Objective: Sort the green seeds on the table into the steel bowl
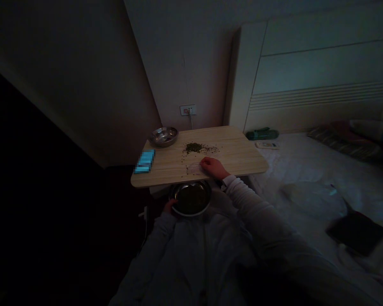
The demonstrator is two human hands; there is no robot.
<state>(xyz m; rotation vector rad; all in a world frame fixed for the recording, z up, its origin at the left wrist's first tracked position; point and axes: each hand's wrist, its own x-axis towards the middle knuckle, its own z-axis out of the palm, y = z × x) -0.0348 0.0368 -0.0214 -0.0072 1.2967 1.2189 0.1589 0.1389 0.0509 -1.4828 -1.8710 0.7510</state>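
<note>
My left hand [170, 206] grips the left rim of a metal bowl [207, 203], held just below the table's front edge. The bowl's inside is dark, with a greenish mass hard to make out. Over the tabletop, my right hand [213, 167] is closed, fingers pinched on a thin see-through piece of plastic [194, 168] lying close to the wood. Beyond it is a small heap of green beans [194, 147], with darker, reddish ones [211, 149] scattered to its right. A few single beans lie near the plastic.
A second metal bowl [164, 137] stands at the back left of the small wooden table [239, 151]. A lit phone [144, 161] lies at its left edge. To the right is a bed [293, 161] with a remote [267, 145], a green bottle [262, 134] and a dark flat object [356, 231].
</note>
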